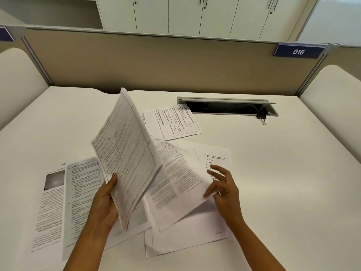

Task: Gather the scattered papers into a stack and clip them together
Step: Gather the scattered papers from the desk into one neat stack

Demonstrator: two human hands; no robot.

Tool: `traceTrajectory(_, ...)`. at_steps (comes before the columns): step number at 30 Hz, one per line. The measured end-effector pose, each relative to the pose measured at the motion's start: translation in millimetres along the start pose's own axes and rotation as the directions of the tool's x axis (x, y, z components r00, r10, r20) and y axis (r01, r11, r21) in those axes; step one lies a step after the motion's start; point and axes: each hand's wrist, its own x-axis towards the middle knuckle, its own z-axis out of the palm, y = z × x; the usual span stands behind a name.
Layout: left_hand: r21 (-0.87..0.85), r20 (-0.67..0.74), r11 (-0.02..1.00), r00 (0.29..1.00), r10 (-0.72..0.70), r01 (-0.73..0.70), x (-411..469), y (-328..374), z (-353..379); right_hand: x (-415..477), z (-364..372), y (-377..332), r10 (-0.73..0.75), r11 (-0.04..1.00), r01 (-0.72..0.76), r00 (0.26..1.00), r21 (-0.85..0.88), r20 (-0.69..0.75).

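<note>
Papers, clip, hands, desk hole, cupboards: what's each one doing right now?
Sheaf: held up, tilted.
Left hand: grips the sheaf.
Lifted sheet: curled upward.
Right hand: fingers spread at that sheet's edge; grip unclear.
Other papers: flat, scattered.
Clip: by the hatch, on no paper.
Hatch: open.
Cupboards: shut.

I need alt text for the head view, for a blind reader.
A person's left hand holds a sheaf of papers upright while the right hand pinches the edge of another sheet. More sheets lie on the white desk, a binder clip beyond.
</note>
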Motion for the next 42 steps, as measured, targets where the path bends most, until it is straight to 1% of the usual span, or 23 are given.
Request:
traceTrajectory(2, 0.046, -0.014, 0.999, 1.0, -0.017, 0.017, 2.9, -1.8, -3.0, -4.1, -1.5, -0.1, 0.098, 0.995, -0.098, 0.994, -0.014, 0.039)
traceTrajectory(4, 0.135, -0.04, 0.991, 0.999, -0.017, 0.022, 6.3, -7.3, -5.6, -6.5, 0.2, -1.8, 0.264, 0.964, -0.266, 0.963, 0.028, 0.057)
traceTrajectory(5, 0.183, -0.054, 0.983, 0.998, -0.012, 0.022, 8.0, -11.2, -7.0, -6.3, 1.5, -1.0, 0.355, 0.929, -0.36, 0.933, 0.091, 0.065)
traceTrajectory(7, 0.277, -0.095, 0.961, 0.995, 0.01, 0.016, 8.9, -19.3, -9.0, -3.6, 5.2, -4.2, 0.51, 0.816, -0.52, 0.853, 0.253, 0.112)
traceTrajectory(9, 0.38, -0.15, 0.925, 0.987, 0.06, 0.002, 8.4, -26.9, -10.7, 1.3, 8.3, -10.5, 0.584, 0.739, -0.594, 0.8, 0.318, 0.137)
traceTrajectory(11, 0.473, -0.196, 0.881, 0.973, 0.126, -0.019, 7.1, -33.9, -13.2, 6.2, 11.1, -16.6, 0.635, 0.712, -0.64, 0.762, 0.288, 0.124)
traceTrajectory(13, 0.579, -0.225, 0.814, 0.952, 0.208, -0.041, 5.4, -40.5, -15.1, 12.6, 13.9, -20.9, 0.667, 0.704, -0.67, 0.738, 0.236, 0.105)
traceTrajectory(14, 0.63, -0.232, 0.775, 0.94, 0.252, -0.052, 4.4, -43.5, -15.6, 16.0, 15.1, -22.7, 0.667, 0.715, -0.671, 0.739, 0.195, 0.098)
traceTrajectory(16, 0.694, -0.245, 0.718, 0.917, 0.316, -0.062, 3.0, -48.7, -13.9, 22.2, 17.3, -24.6, 0.632, 0.77, -0.636, 0.771, 0.039, 0.079)
traceTrajectory(18, 0.72, -0.267, 0.692, 0.895, 0.357, -0.061, 2.6, -51.8, -10.1, 27.8, 21.9, -23.9, 0.574, 0.816, -0.559, 0.814, -0.147, 0.09)
traceTrajectory(19, 0.727, -0.275, 0.684, 0.888, 0.369, -0.059, 2.9, -52.7, -7.8, 30.2, 24.4, -23.4, 0.555, 0.821, -0.519, 0.823, -0.236, 0.119)
traceTrajectory(21, 0.724, -0.292, 0.688, 0.88, 0.375, -0.053, 3.4, -53.3, -2.9, 32.3, 30.9, -21.0, 0.549, 0.804, -0.442, 0.809, -0.397, 0.21)
traceTrajectory(23, 0.705, -0.294, 0.708, 0.886, 0.359, -0.053, 4.8, -52.8, 0.7, 31.5, 36.1, -17.6, 0.551, 0.797, -0.409, 0.794, -0.445, 0.257)
traceTrajectory(25, 0.697, -0.274, 0.714, 0.896, 0.35, -0.065, 6.6, -51.2, 2.5, 28.3, 37.3, -16.4, 0.511, 0.823, -0.399, 0.831, -0.405, 0.22)
traceTrajectory(28, 0.692, -0.215, 0.713, 0.912, 0.349, -0.109, 8.8, -47.9, 6.1, 20.7, 35.1, -18.5, 0.446, 0.877, -0.407, 0.888, -0.255, 0.117)
traceTrajectory(30, 0.677, -0.178, 0.72, 0.914, 0.365, -0.156, 8.8, -44.2, 12.5, 14.3, 33.3, -22.1, 0.422, 0.903, -0.411, 0.904, -0.123, 0.076)
traceTrajectory(32, 0.623, -0.172, 0.762, 0.919, 0.356, -0.179, 9.6, -38.3, 21.1, 9.1, 31.2, -25.8, 0.404, 0.915, -0.404, 0.913, 0.003, 0.051)
traceTrajectory(34, 0.55, -0.169, 0.817, 0.935, 0.312, -0.173, 12.4, -32.3, 27.5, 6.7, 28.0, -28.2, 0.395, 0.914, -0.398, 0.917, 0.081, 0.049)
traceTrajectory(35, 0.546, -0.152, 0.818, 0.938, 0.312, -0.183, 13.6, -30.1, 30.1, 6.0, 26.1, -29.1, 0.39, 0.913, -0.394, 0.919, 0.104, 0.056)
traceTrajectory(36, 0.574, -0.118, 0.791, 0.934, 0.336, -0.212, 14.0, -27.9, 33.0, 5.7, 25.0, -28.8, 0.381, 0.916, -0.386, 0.922, 0.105, 0.066)
traceTrajectory(38, 0.668, -0.022, 0.677, 0.901, 0.432, -0.309, 12.3, -24.0, 40.0, 5.1, 23.1, -30.2, 0.347, 0.934, -0.352, 0.935, 0.066, 0.078)
traceTrajectory(40, 0.701, 0.073, 0.568, 0.836, 0.544, -0.431, 6.8, -19.8, 51.1, 7.1, 20.9, -34.6, 0.305, 0.951, -0.307, 0.951, 0.032, 0.06)
traceTrajectory(42, 0.696, 0.133, 0.493, 0.768, 0.626, -0.523, 2.8, -15.8, 62.3, 12.2, 18.6, -43.8, 0.247, 0.969, -0.248, 0.969, 0.025, 0.029)
